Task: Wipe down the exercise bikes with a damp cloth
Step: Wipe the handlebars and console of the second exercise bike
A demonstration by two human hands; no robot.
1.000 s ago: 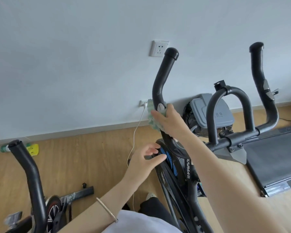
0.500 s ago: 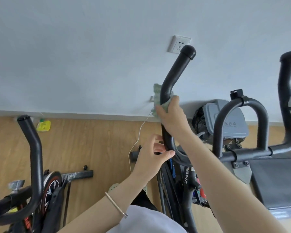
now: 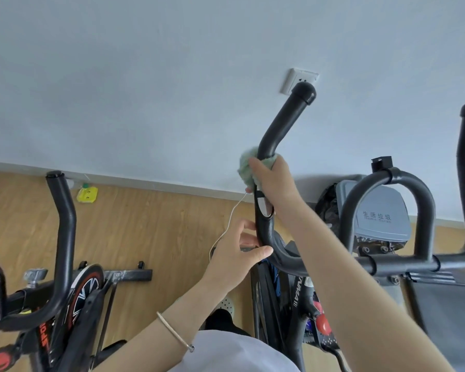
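Pale green cloth (image 3: 247, 167), centre of frame, wrapped round the bend of a black exercise-bike handlebar (image 3: 282, 122); right hand (image 3: 273, 181) grip closed over cloth and bar together. Left hand (image 3: 234, 257) just below, grip closed loosely, thumb and fingers pinching the bar's lower curve.

Above the cloth (image 3: 246, 167) held by the right hand (image 3: 275, 181), the handlebar (image 3: 282, 124) rises bare to its cap. There is open air on its left in front of the wall (image 3: 145, 76), and a socket (image 3: 298, 80) sits just behind the tip. The left hand (image 3: 234, 261) grips the lower bend. The right forearm crosses the gap toward the middle loop (image 3: 426, 216). Open floor (image 3: 145, 224), crossed by a thin white cable (image 3: 226, 229), separates this from the second bike (image 3: 65, 224) at left.
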